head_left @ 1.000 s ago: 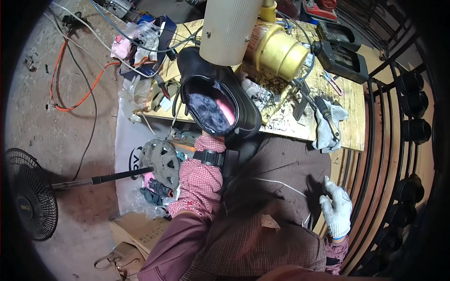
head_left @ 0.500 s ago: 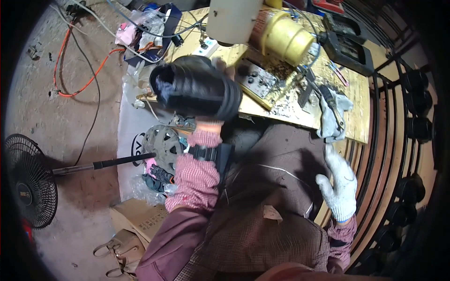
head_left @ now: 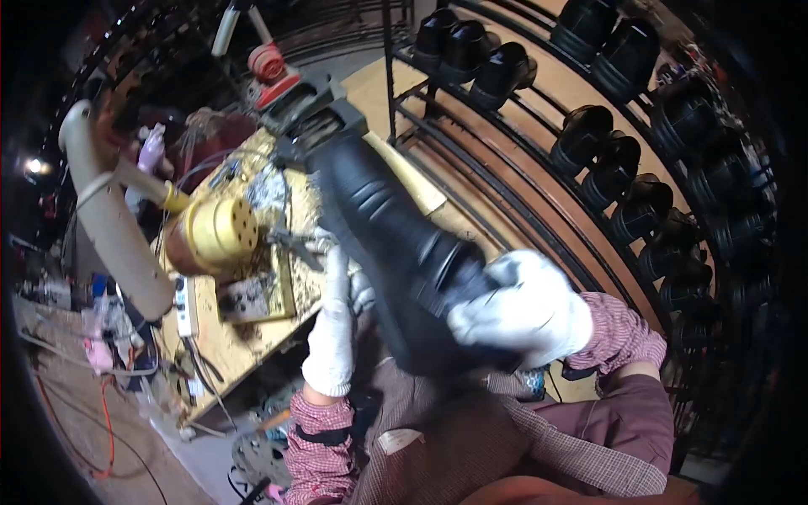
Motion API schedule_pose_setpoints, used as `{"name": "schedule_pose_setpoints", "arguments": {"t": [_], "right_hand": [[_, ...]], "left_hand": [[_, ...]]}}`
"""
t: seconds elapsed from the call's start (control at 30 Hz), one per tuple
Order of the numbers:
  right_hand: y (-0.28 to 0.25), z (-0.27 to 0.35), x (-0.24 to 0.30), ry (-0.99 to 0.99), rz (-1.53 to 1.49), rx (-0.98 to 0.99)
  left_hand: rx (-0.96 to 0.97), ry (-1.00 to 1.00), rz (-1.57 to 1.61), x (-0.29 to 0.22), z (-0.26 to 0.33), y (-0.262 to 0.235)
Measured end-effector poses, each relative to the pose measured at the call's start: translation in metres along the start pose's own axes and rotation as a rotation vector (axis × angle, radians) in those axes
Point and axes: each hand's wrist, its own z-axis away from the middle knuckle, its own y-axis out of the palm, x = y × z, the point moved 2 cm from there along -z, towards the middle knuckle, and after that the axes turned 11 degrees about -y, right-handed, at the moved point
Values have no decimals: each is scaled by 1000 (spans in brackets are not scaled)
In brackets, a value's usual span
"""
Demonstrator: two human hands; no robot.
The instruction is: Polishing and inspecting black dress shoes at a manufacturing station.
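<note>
- Nearest the camera lay the person's lap, covered by a brown checked apron (head_left: 471, 446), with red checked sleeves (head_left: 320, 438) at both wrists
- The right hand (head_left: 526, 316), in a white glove, was closed around the near end of a long black boot (head_left: 396, 227), fingers wrapped over its rounded side; the hand was blurred, so the exact finger positions were hard to tell
- The boot slanted from that hand up and to the left, above the lap and across the edge of the counter (head_left: 244, 345), its far end close to a dark machine block (head_left: 316, 126)
- The left hand (head_left: 332, 324), also in a white glove, stood upright just left of the boot with its fingers stretched long and straight; it seemed to touch the boot's underside, but whether it gripped anything could not be told
- Beyond the left hand the counter was yellowish and littered with scraps and small tools
- On it sat a brass-coloured drum with holes (head_left: 210, 236), joined to a pale curved pipe (head_left: 109, 219) that ran along the left side
- Orange and pale cables (head_left: 105, 421) trailed over the floor at lower left
- Farthest off on the right, a dark metal rack (head_left: 539, 168) carried rows of black boots (head_left: 497, 67)
</note>
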Motion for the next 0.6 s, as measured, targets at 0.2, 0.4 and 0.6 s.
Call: {"name": "schedule_pose_setpoints", "arguments": {"t": [0.2, 0.4, 0.6], "right_hand": [[-106, -37, -84, 30, 708, -583], [-195, -103, -193, 545, 927, -419], [-208, -190, -211, 240, 913, -596]], "left_hand": [[133, -58, -92, 28, -25, -7], [-122, -183, -71, 60, 5, -67], [-315, -147, 35, 52, 10, -81]]}}
